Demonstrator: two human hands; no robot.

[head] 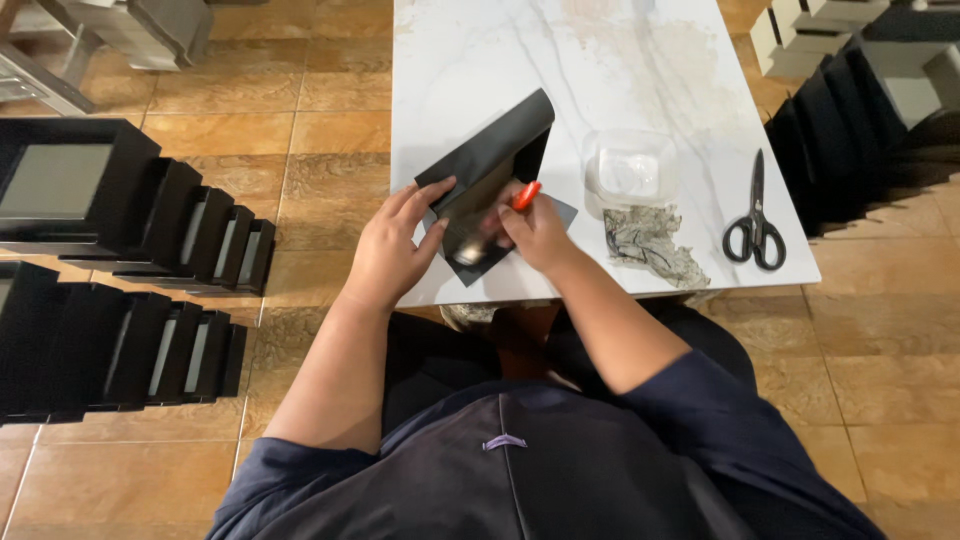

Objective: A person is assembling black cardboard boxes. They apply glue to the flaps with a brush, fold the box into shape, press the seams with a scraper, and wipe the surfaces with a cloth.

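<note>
My left hand [392, 245] holds the left edge of a folded sheet of black card [495, 150] on the white marble table [650, 60]. The sheet curls up toward the far side and its inner face looks glossy. My right hand [535, 232] is closed around a tool with a red-orange handle [526, 195] and presses it against the inside of the card's fold. The tool's tip is hidden by the card and my fingers.
A clear plastic tub [630, 170] stands right of the card, with a scrap of grey dirty cloth or paper [655, 245] in front of it. Black scissors [756, 215] lie near the table's right edge. Rows of black boxes [130, 210] stand on the tiled floor at left; more are at right [850, 110].
</note>
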